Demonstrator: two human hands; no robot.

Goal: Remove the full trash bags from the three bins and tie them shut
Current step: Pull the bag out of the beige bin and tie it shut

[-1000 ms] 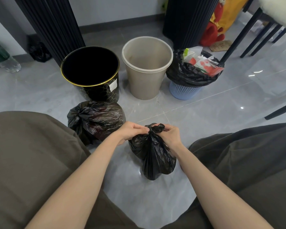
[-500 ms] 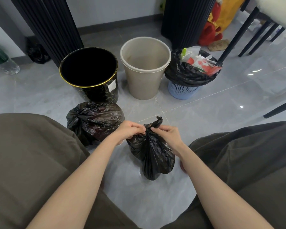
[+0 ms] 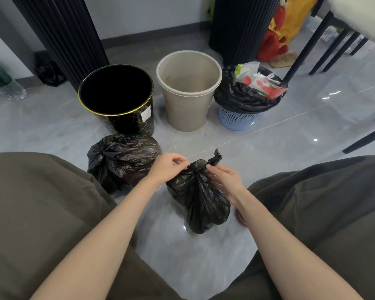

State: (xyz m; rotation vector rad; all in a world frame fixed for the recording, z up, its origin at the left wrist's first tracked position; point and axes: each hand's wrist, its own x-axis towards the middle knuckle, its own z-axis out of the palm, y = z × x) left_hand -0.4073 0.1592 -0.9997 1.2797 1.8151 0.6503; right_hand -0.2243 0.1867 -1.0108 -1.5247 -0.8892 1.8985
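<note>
The small black trash bag (image 3: 200, 199) stands on the floor between my knees, its neck knotted and a short tail sticking up. My left hand (image 3: 168, 168) pinches the plastic at the left of the neck. My right hand (image 3: 225, 180) lies against the right side of the bag with loose fingers, thumb tip just below the knot. A larger tied black bag (image 3: 121, 158) sits to the left. Behind them stand a black gold-rimmed bin (image 3: 136, 124) and a beige bin (image 3: 187, 111), both without liners. The blue mesh bin (image 3: 236, 120) holds a full black bag (image 3: 243, 98) with paper waste on top.
My knees in olive trousers flank the small bag. Black chair legs (image 3: 301, 53) rise at the right, one right beside the blue bin. Ribbed black columns (image 3: 61, 33) stand behind the bins. A water bottle (image 3: 7, 85) and a crumpled black bag (image 3: 49, 70) lie by the left wall.
The knot has been pulled tight and its tail now stands free. My right hand has let go of the neck and dropped onto the bag's side; both hands have drawn slightly apart.
</note>
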